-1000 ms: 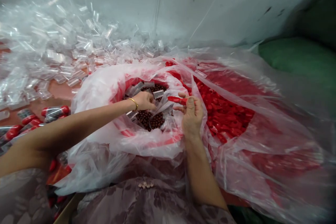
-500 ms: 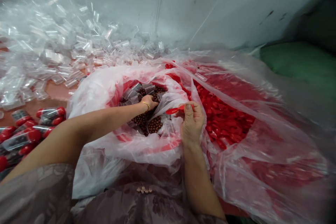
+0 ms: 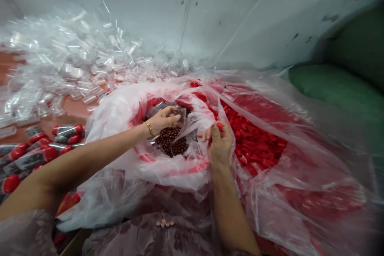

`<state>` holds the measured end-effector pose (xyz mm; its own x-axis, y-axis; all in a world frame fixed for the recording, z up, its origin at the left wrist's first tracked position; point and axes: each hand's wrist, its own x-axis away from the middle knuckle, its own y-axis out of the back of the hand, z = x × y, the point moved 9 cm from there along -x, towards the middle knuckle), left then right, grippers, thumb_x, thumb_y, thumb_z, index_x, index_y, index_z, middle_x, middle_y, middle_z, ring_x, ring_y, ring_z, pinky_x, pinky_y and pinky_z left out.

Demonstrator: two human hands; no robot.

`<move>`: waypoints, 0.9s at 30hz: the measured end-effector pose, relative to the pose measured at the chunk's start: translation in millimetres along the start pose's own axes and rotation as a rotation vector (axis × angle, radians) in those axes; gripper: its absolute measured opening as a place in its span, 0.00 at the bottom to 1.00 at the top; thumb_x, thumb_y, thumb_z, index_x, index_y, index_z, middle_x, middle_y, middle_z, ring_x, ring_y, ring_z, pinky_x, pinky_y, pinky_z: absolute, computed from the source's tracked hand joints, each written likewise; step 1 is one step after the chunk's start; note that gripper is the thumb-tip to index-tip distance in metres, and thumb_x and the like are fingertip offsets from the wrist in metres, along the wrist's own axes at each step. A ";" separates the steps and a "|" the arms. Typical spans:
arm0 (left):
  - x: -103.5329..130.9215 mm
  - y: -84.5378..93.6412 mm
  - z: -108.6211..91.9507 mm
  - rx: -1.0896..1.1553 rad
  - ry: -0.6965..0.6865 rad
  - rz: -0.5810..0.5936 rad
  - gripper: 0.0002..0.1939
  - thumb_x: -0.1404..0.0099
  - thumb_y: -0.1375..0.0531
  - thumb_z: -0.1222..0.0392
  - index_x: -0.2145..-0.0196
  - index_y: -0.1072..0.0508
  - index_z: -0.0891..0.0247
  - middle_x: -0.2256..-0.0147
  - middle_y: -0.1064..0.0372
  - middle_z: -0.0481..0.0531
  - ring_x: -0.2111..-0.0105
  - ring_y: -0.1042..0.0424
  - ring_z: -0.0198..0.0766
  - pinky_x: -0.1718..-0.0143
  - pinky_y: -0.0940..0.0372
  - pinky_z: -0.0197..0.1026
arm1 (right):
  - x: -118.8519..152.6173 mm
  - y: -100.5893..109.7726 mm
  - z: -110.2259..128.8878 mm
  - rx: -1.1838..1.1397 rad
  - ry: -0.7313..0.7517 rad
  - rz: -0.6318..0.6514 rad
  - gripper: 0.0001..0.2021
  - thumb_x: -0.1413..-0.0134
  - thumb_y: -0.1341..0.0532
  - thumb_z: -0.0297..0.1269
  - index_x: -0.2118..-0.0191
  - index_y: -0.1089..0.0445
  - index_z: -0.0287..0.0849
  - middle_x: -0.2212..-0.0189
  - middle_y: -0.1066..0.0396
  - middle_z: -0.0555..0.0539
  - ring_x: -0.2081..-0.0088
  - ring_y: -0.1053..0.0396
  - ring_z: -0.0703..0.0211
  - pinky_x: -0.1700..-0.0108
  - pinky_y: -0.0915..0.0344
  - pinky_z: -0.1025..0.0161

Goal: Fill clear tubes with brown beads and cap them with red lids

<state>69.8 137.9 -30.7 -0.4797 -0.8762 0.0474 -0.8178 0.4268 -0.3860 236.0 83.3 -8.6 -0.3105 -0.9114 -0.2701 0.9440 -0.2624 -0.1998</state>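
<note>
Pale grey wall [image 3: 144, 4] backs the work area. Left: transparent cylinders with rounded red ends [image 3: 36, 158], beside heaped empty clear plastic tubes [image 3: 75, 72]. Centre: white translucent plastic bag [image 3: 105, 124], rim spread wide, presumably for access to round brown beads [image 3: 168, 142]. Above these, the left hand [image 3: 165, 118] pinches one clear tube [image 3: 182, 114]. Right: the right hand [image 3: 220, 144] grips a small red plastic piece [image 3: 220, 126] at the rim, beside bagged red plastic parts [image 3: 258, 140], likely positioned for short reach.
</note>
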 end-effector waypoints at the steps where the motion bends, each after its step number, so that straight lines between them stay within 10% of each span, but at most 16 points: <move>1: 4.3 -3.1 0.0 0.010 0.009 0.026 0.22 0.52 0.31 0.57 0.62 0.35 0.65 0.65 0.31 0.48 0.65 0.30 0.32 0.58 0.33 0.42 | 0.2 -1.7 -1.3 -0.001 -0.016 0.018 0.16 0.53 0.37 0.51 0.69 0.40 0.46 0.87 0.47 0.62 0.87 0.48 0.70 0.81 0.39 0.69; 16: 25.5 -22.4 0.6 -0.077 0.137 0.258 0.22 0.53 0.32 0.55 0.63 0.34 0.66 0.70 0.31 0.48 0.75 0.31 0.31 0.72 0.34 0.35 | -7.3 -64.8 -10.9 0.116 -0.308 0.443 0.18 0.49 0.46 0.50 0.60 0.33 0.42 0.80 0.39 0.56 0.83 0.42 0.69 0.83 0.41 0.68; 22: 25.7 -23.0 0.1 -0.213 0.081 0.233 0.19 0.48 0.35 0.53 0.66 0.38 0.65 0.75 0.34 0.44 0.81 0.35 0.25 0.79 0.40 0.30 | -6.2 -61.9 -5.0 0.350 -0.088 0.430 0.18 0.48 0.42 0.47 0.54 0.31 0.43 0.75 0.32 0.54 0.81 0.39 0.68 0.80 0.39 0.68; 27: 24.0 -22.7 -2.7 -0.285 0.008 0.212 0.16 0.45 0.37 0.54 0.67 0.39 0.64 0.77 0.40 0.40 0.82 0.40 0.24 0.80 0.42 0.30 | 3.1 -66.1 17.1 0.615 0.249 0.404 0.19 0.40 0.48 0.43 0.47 0.32 0.46 0.55 0.30 0.45 0.55 0.32 0.57 0.53 0.34 0.58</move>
<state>76.0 107.8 -18.3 -0.6498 -0.7601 0.0012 -0.7551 0.6454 -0.1151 174.5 92.4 20.0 0.1235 -0.8950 -0.4287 0.8587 -0.1202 0.4982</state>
